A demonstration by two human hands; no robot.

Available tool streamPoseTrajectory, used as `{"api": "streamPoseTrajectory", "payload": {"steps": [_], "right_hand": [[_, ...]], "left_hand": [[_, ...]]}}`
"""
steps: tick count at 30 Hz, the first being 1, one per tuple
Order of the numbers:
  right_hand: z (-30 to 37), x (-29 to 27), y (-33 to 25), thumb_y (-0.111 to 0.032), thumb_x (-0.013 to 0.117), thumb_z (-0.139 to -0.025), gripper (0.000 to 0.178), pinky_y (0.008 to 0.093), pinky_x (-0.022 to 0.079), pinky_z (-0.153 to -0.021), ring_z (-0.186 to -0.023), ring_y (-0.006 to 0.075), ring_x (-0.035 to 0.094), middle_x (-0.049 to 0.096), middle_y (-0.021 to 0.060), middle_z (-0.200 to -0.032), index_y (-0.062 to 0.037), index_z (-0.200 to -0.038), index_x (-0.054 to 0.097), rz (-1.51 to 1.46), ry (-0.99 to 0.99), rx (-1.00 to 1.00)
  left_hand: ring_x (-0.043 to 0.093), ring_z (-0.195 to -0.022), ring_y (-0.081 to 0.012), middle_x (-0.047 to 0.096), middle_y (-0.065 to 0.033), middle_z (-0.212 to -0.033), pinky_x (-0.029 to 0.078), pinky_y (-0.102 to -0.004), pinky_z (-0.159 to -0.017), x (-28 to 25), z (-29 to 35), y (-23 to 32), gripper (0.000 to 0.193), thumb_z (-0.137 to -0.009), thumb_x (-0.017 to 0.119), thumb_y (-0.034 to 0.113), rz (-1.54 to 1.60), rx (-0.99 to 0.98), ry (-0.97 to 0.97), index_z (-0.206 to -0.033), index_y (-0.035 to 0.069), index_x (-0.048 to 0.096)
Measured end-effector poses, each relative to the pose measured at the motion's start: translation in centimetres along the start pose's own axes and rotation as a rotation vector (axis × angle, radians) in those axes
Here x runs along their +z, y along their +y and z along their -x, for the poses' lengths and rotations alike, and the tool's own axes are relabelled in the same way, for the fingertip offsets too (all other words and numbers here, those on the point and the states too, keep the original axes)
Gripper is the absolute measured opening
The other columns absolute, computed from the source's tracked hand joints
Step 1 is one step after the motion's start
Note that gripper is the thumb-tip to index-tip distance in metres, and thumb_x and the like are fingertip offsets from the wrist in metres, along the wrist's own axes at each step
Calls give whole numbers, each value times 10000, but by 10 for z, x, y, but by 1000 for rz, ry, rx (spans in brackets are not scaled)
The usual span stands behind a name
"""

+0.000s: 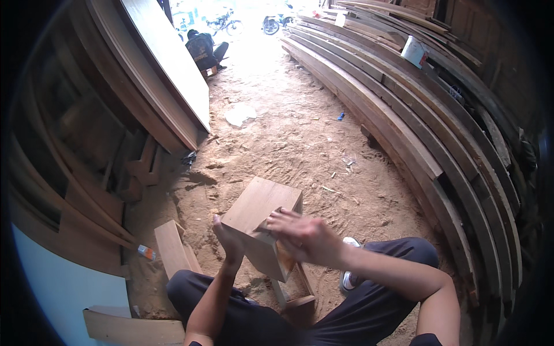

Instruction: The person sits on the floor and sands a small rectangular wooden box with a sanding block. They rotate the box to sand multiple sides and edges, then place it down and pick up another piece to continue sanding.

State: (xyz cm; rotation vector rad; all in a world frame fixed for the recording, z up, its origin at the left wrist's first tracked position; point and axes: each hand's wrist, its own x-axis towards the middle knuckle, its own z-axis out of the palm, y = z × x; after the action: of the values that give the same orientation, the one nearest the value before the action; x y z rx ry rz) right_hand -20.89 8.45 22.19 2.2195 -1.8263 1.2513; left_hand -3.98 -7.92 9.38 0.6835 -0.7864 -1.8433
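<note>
Sandy floor (277, 144) all around, and over it, centre low, tilts the wooden box (261, 202), its upper face stretching away and slanting right. Beneath its lower corner sits an open wooden tray (299, 288), partly covered; whether they touch, I can't tell. Now the hands, both at the box! The right hand (303, 233) lies across the near top edge, palm down, so the upper face spreads beyond and left of its fingers. The left hand (232, 242) grasps the near-left side, its fingers largely hidden. Under the right fingertips, a thin brown sliver (261, 228) peeks out: clasped or merely pressed, impossible to say.
</note>
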Motion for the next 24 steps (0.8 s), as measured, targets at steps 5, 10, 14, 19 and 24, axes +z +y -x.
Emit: {"api": "streamPoseTrajectory", "payload": {"steps": [5, 10, 14, 19, 24], "right_hand": [[-13, -12, 10, -76, 677, -1027, 249, 422, 680, -964, -1106, 309, 804, 795, 230, -1200, 18, -1241, 762, 237, -209, 190], [-2, -21, 15, -65, 706, -1002, 341, 451, 647, -1044, -1169, 340, 778, 764, 249, -1288, 1, -1336, 733, 45, -71, 8], [17, -15, 17, -54, 715, -999, 287, 436, 676, -955, -1051, 325, 813, 740, 240, -1351, -25, -1276, 781, 136, -61, 273], [15, -31, 25, -95, 734, -1004, 217, 306, 629, -644, -755, 215, 830, 831, 166, -1116, -27, -1184, 833, -195, -3, 409], [-19, -28, 26, -142, 709, -1032, 237, 320, 591, -572, -590, 169, 760, 805, 164, -1202, -79, -1228, 828, -107, -231, 254]], "left_hand": [[637, -1182, -232, 657, -114, -1282, 488, -392, -1092, -35, -18, -21, 699, -1136, 365, 616, -13, 7, -40, -1333, -9, 611], [696, -1161, -216, 738, -143, -1183, 534, -381, -1055, -36, -12, -4, 789, -1178, 220, 588, -147, 48, -42, -1250, -60, 664], [686, -1089, -189, 743, -113, -1046, 525, -373, -1031, -23, 5, -3, 715, -1206, 249, 523, -18, 35, -132, -1138, -47, 677], [605, -1084, -175, 643, -103, -1124, 494, -407, -1037, -63, 3, -30, 485, -1168, 427, 438, -295, 312, -64, -1124, -10, 607], [573, -1131, -198, 584, -142, -1226, 484, -425, -947, -103, -5, -42, 477, -1099, 513, 450, -519, 409, -159, -1206, -10, 582]]}}
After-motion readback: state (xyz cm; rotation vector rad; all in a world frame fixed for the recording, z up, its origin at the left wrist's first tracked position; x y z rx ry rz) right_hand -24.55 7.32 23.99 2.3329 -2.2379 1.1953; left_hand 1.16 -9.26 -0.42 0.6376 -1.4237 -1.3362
